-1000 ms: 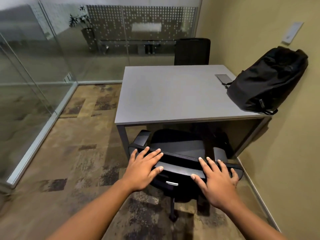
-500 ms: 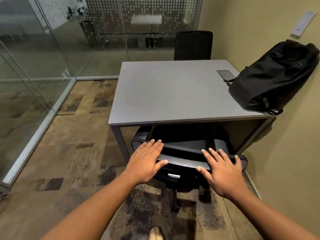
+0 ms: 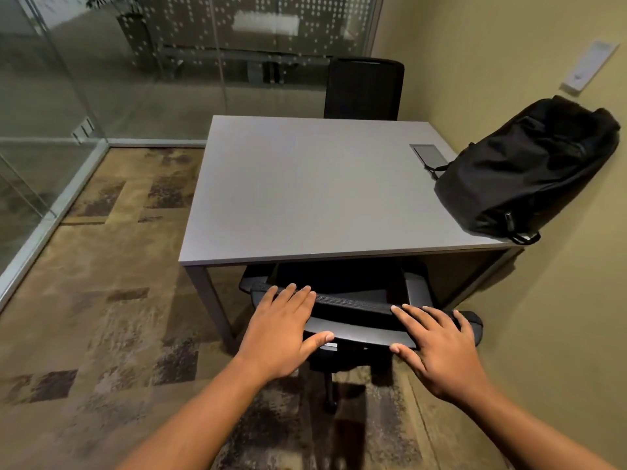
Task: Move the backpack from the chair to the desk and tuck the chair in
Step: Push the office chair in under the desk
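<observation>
A: Where is the backpack (image 3: 529,174)?

B: On the grey table (image 3: 305,191), at its right near corner. It lies tipped over with its top against the yellow wall (image 3: 492,62), and a strap loop hangs just past the table's front edge.

A: And the chair (image 3: 359,310)?

B: Its seat and armrests are under the table's front edge. The backrest sticks out toward the person.

A: What are the hands doing?

B: Both lie flat on the top of the backrest, fingers spread and pointing toward the table. The left hand (image 3: 281,330) sits near the left end, thumb on the near face. The right hand (image 3: 437,347) sits near the right end, thumb out to the side. Neither is curled around anything.

A: Anything else on the table?

B: A small dark panel (image 3: 428,154) set into the top, just beside the backpack. A second black chair (image 3: 364,88) stands at the far side, in front of a glass wall (image 3: 135,62).
</observation>
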The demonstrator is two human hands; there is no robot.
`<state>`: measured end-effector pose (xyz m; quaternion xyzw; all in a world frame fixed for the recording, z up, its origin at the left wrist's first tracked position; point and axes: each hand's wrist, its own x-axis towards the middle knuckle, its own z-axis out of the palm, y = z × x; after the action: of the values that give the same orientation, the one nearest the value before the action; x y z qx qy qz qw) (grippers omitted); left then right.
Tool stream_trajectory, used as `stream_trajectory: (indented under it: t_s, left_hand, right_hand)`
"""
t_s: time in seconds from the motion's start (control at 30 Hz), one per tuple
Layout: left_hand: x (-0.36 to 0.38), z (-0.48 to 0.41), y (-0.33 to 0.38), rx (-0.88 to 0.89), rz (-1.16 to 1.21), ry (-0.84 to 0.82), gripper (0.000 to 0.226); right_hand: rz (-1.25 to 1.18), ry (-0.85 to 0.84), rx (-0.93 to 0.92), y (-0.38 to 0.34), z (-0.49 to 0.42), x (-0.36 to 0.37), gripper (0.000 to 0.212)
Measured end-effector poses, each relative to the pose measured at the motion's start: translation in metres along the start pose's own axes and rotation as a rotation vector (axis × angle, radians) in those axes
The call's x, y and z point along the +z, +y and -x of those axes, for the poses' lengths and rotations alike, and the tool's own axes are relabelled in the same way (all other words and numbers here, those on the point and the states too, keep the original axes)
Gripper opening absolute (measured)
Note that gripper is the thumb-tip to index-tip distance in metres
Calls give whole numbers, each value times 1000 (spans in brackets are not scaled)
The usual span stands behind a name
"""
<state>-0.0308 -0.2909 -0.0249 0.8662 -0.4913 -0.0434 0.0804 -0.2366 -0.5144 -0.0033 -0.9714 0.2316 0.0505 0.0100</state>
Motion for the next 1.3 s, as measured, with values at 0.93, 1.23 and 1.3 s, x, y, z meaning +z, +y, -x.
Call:
stream_trajectory:
  t_s: [0.93,1.23,1.3]
  left_hand:
    - [5,-100,44,-252,-30,17,97]
    - [1,-130,43,-291,-67,-3,98]
    - [-1,-134,37,-295,-60,-10,95]
  right_hand:
    - [15,14,-251,99,-132,-14,78]
    - [-28,12,-313,117,-172,-14,79]
    - [-28,19,-314,115,-179,-12,78]
